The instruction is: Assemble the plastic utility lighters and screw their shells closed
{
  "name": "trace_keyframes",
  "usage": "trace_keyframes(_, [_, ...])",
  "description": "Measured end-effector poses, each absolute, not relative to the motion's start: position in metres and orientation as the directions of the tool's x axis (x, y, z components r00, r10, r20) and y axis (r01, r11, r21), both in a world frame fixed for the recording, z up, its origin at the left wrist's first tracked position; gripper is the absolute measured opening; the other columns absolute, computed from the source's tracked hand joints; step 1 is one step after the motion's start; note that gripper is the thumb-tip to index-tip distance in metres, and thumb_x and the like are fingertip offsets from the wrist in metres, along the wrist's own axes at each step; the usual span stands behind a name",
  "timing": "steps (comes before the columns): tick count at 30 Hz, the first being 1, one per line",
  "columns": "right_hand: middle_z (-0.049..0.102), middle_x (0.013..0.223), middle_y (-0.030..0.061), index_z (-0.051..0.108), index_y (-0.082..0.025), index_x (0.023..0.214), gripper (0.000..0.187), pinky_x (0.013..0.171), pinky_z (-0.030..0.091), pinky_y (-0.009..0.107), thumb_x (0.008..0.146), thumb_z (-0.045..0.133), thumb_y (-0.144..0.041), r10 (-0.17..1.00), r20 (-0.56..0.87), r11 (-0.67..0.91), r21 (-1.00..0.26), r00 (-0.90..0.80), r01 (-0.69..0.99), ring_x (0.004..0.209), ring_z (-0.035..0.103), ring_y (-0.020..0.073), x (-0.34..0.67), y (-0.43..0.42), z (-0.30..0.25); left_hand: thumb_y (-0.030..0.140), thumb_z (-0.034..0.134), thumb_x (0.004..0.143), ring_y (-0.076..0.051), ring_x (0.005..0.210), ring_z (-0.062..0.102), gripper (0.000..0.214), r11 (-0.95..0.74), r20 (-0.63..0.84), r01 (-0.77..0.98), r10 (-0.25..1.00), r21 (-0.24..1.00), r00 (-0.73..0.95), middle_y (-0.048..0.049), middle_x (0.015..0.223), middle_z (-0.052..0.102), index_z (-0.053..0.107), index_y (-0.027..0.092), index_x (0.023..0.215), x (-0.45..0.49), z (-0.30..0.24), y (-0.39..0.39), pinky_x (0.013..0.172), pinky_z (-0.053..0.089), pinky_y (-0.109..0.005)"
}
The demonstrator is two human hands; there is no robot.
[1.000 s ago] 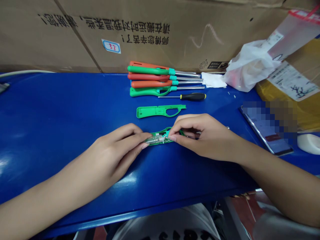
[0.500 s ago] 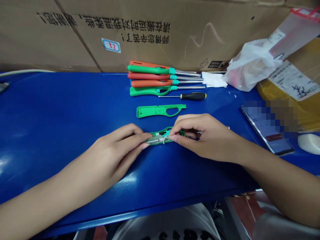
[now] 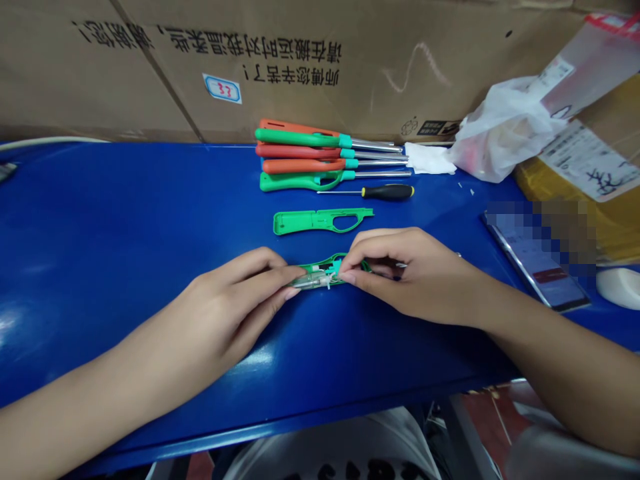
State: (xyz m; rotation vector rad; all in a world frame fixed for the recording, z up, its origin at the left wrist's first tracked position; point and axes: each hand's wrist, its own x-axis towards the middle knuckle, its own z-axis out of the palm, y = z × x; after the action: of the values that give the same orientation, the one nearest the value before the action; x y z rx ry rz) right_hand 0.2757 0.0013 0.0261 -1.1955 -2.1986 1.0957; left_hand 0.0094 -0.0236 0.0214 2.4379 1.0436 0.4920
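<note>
An opened green lighter (image 3: 325,261) lies on the blue table between my hands, its inner parts exposed. Inside it sit a clear fuel tank (image 3: 311,280), a turquoise piece and small white parts. My left hand (image 3: 235,293) grips the lighter's left end with thumb and fingers. My right hand (image 3: 405,273) has thumb and index finger pinched at the inner parts near the middle; the exact piece between the tips is hidden. Just beyond lies the loose green half-shell (image 3: 300,222), hollow side up.
Several long-necked lighters (image 3: 300,167), green and orange-red, lie in a row beside a black-and-yellow screwdriver (image 3: 387,193). A cardboard box (image 3: 150,100) walls off the back. To the right are a phone (image 3: 540,267), a white plastic bag (image 3: 500,127) and a taped parcel (image 3: 560,213).
Almost nothing differs. Both hands stay on the lighter in the same grip, with only a very slight shift of the view.
</note>
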Motion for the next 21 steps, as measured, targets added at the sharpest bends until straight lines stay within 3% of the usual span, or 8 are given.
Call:
trace_keyframes(13, [0.066, 0.082, -0.0023, 0.074, -0.016, 0.088, 0.012, 0.06, 0.037, 0.024, 0.096, 0.066, -0.018, 0.805, 0.065, 0.416, -0.771, -0.589, 0.483, 0.064, 0.047, 0.0067, 0.2769, 0.002, 0.0233, 0.024, 0.048, 0.111, -0.013, 0.097, 0.07, 0.028, -0.645, 0.193, 0.558, 0.727, 0.522, 0.659, -0.0027, 0.114, 0.067, 0.067, 0.022, 0.13, 0.0094, 0.0183, -0.0245, 0.084, 0.053, -0.02])
trace_keyframes(21, [0.063, 0.079, -0.0037, 0.075, -0.016, 0.083, 0.012, 0.053, 0.034, 0.022, 0.093, 0.068, -0.017, 0.853, -0.007, 0.29, -0.825, -0.522, 0.484, 0.06, 0.042, 0.0053, 0.2736, 0.0005, 0.0222, 0.022, 0.052, 0.109, -0.011, 0.098, 0.069, 0.025, -0.656, 0.256, 0.542, 0.73, 0.526, 0.634, -0.0024, 0.113, 0.066, 0.069, 0.02, 0.127, 0.0113, 0.0171, -0.0223, 0.087, 0.052, -0.017])
